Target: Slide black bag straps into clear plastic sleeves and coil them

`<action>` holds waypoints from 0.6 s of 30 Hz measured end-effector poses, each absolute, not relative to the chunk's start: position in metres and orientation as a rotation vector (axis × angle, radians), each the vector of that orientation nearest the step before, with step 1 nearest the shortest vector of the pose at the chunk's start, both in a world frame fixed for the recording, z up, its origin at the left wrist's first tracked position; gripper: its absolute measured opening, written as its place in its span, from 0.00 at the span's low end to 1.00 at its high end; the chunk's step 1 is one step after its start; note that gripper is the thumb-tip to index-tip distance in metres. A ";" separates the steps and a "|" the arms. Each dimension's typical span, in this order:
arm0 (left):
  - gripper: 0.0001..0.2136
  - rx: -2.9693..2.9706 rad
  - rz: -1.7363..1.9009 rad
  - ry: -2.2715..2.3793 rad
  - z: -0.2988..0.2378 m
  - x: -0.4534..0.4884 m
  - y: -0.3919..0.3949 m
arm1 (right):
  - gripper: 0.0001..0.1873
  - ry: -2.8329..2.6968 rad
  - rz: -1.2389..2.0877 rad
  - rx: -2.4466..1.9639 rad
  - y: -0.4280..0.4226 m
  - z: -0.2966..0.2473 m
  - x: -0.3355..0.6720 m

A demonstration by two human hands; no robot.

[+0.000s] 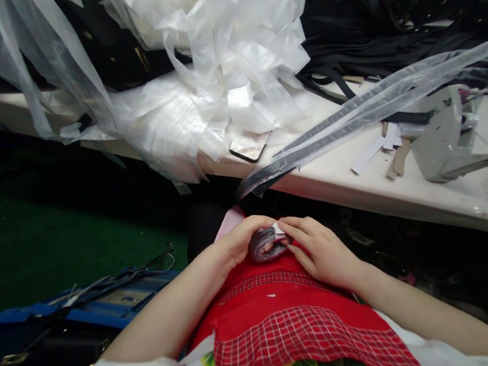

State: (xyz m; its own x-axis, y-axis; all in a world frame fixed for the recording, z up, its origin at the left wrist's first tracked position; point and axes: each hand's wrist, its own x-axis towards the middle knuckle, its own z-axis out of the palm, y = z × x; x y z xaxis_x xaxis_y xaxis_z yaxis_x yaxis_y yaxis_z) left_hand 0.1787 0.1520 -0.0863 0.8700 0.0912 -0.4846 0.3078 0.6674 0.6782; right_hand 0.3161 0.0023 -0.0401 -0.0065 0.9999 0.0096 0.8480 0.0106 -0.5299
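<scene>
Both my hands rest in my lap over a red checked apron (291, 322). My left hand (238, 241) curls around a small grey roll of tape (265, 245), fingers wrapped over its top. My right hand (319, 248) pinches the roll's white free end (279, 229) between thumb and fingertips. The roll sits between the two hands, just below the table edge.
A white table (408, 190) runs across ahead, with a heap of white plastic bags (226, 58), a phone (251, 148), long clear-and-black strips (353, 122), a grey metal tool (447, 139), paper scraps and black straps (387, 35). A blue crate (84, 305) stands at my left.
</scene>
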 end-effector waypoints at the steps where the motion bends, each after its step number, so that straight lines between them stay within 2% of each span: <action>1: 0.15 0.835 -0.110 0.523 -0.085 0.182 0.152 | 0.24 -1.908 0.466 -1.919 0.001 -0.041 0.315; 5: 0.17 0.868 -0.067 0.561 -0.075 0.194 0.151 | 0.29 -1.789 0.287 -1.921 -0.004 -0.044 0.313; 11: 0.22 0.866 -0.109 0.546 -0.056 0.207 0.152 | 0.40 -1.701 0.204 -1.929 -0.009 -0.036 0.309; 15: 0.25 0.942 -0.097 0.599 -0.052 0.207 0.150 | 0.36 -1.749 0.087 -1.896 -0.015 -0.019 0.337; 18: 0.27 0.965 -0.120 0.673 -0.066 0.206 0.153 | 0.28 -1.402 -0.346 -2.048 -0.038 -0.004 0.404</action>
